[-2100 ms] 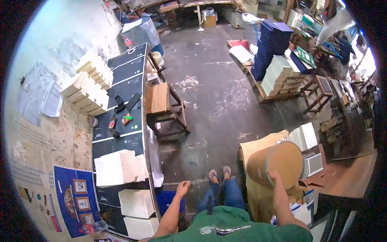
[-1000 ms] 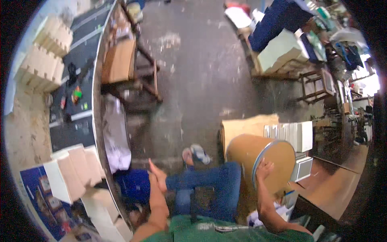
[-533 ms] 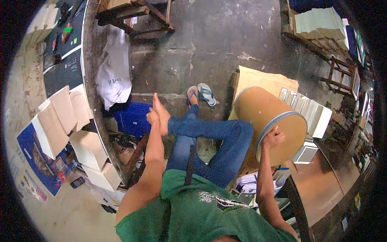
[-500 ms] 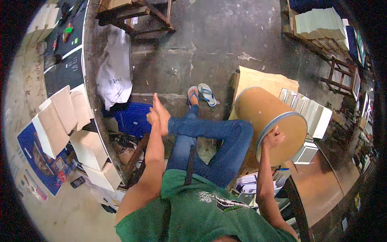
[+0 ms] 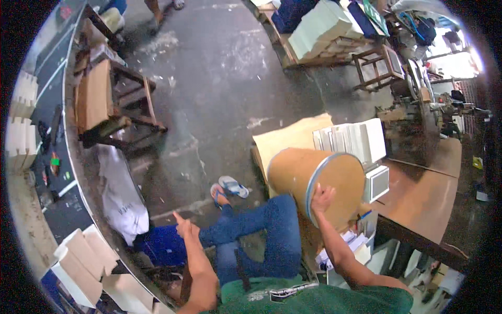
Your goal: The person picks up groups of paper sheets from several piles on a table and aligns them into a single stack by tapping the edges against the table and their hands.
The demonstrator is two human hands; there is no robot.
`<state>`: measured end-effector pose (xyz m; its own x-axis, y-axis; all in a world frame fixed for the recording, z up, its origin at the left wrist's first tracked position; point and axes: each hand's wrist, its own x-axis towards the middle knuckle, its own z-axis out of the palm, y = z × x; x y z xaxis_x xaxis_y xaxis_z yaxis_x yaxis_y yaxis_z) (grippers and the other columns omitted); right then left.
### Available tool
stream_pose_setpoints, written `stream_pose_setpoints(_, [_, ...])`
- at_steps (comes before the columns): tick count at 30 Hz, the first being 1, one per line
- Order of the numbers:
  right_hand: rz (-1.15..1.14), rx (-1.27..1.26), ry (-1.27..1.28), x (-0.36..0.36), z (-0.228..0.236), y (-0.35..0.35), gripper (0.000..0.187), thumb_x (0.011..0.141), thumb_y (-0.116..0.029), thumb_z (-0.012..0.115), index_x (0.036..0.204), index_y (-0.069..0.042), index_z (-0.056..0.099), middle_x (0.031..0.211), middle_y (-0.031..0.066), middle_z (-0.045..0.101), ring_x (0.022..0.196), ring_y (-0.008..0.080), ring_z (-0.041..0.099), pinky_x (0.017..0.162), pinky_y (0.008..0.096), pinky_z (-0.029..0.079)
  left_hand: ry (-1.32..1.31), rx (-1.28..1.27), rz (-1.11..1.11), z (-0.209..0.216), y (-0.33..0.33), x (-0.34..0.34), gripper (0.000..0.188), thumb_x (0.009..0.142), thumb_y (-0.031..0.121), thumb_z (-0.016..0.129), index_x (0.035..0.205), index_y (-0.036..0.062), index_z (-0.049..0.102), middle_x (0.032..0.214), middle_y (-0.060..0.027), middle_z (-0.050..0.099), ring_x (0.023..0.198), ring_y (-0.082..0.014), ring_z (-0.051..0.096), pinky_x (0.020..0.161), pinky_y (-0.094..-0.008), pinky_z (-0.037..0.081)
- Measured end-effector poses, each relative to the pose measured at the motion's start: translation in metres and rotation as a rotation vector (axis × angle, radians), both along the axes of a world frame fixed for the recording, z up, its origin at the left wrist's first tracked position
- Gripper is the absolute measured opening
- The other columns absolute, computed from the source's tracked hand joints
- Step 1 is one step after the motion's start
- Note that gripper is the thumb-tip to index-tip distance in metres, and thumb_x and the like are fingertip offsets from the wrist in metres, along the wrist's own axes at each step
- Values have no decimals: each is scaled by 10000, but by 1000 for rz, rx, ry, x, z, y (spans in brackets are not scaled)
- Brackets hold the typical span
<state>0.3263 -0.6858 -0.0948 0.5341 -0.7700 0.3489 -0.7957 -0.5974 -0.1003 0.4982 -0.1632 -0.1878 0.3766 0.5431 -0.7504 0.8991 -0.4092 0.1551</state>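
Note:
My left hand point(image 5: 187, 230) is closed around my raised bare foot, which is mostly hidden behind the hand. That leg, in blue jeans point(image 5: 235, 227), is crossed over the other one. On the right, my right hand point(image 5: 323, 199) rests against the round end of a brown drum point(image 5: 342, 183) with a grey metal rim. Its fingers look loosely spread and hold nothing. My other foot wears a blue and white flip-flop point(image 5: 218, 194), and a second flip-flop point(image 5: 234, 187) lies beside it on the floor.
Books point(image 5: 355, 140) stand stacked behind the drum, near brown paper point(image 5: 293, 137). A wooden stool point(image 5: 379, 68) and a pallet of paper stacks point(image 5: 327, 31) are farther off. At left stand a wooden frame point(image 5: 117, 104), a white sack point(image 5: 121, 196) and a long table point(image 5: 49, 136). Another person's legs show at the top.
The view has swung up and right, so more of the room shows. My right hand's fingers have loosened from a curled shape on the drum. My left hand stays at the foot.

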Motion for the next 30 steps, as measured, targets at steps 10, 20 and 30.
stream_pose_setpoints(10, [-167, 193, 85, -13, -1, 11, 518, 949, -477, 547, 920, 40, 542, 1243, 386, 506, 1203, 509, 450, 1060, 558, 321, 135, -23, -245, -30, 42, -17, 982, 760, 534, 722, 1441, -70, 354, 1293, -293, 561, 1166, -369, 583, 965, -429, 478])
stream_pose_setpoints(20, [-95, 112, 101, -23, -11, -6, 458, 956, -419, 571, 820, 5, 467, 985, 285, 534, 1068, 460, 484, 913, 562, 354, -271, -1033, 945, -31, 106, -59, 1125, 813, 882, 245, 1488, -15, 318, 1512, -148, 400, 1391, -334, 370, 1142, -466, 304])
stream_pose_setpoints(30, [39, -8, 135, -32, -22, -11, 428, 937, -411, 573, 794, -20, 472, 847, 181, 477, 854, 372, 465, 761, 500, 351, 196, 172, -662, -55, 58, -36, 826, 944, 706, 286, 1521, 116, 305, 1498, -121, 402, 1333, -315, 437, 1083, -384, 333])
